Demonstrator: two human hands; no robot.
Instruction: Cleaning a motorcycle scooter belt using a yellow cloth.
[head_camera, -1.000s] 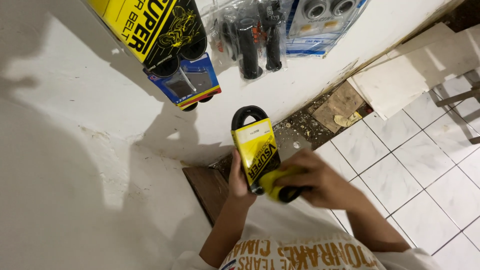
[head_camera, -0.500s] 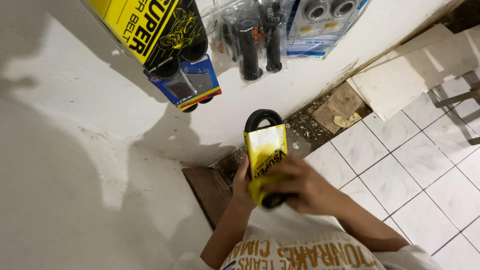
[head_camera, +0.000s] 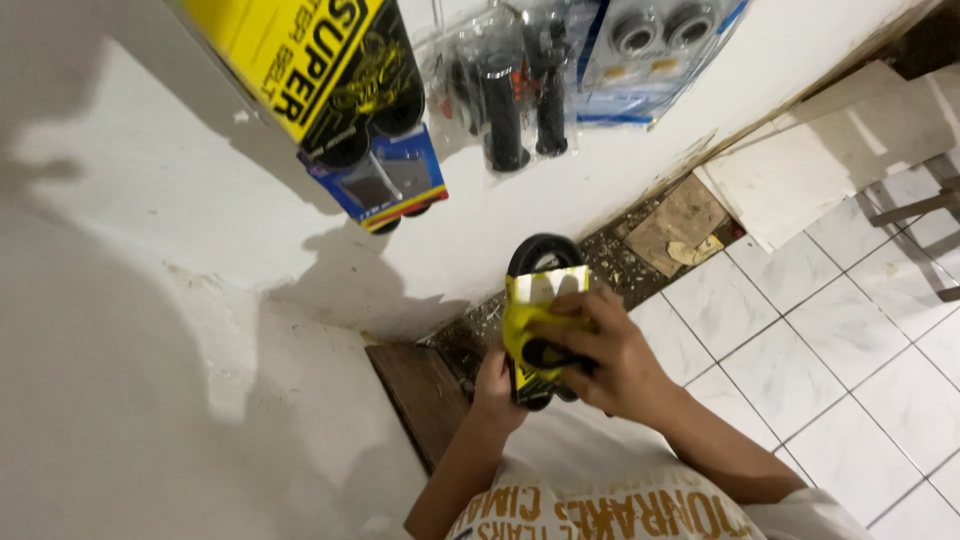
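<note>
Since a second ago the black rubber belt in its yellow cardboard sleeve (head_camera: 540, 320) has turned edge-on. The right hand (head_camera: 600, 365) wraps its front; the left hand (head_camera: 497, 385) clasps it from below, near the white wall (head_camera: 200, 250). Squeezing harder could crumple the sleeve.

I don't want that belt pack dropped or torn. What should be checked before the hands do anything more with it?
1. Left hand holds the yellow sleeve from below: ok.
2. Right hand wraps its front: ok.
3. Black belt loop shows above the sleeve top: ok.
4. Sleeve undamaged: cannot tell, fingers cover much of it.
5. Pack apart from the hanging packages on the white wall: ok.
6. Tiled floor beneath unobstructed: cannot tell.
</note>
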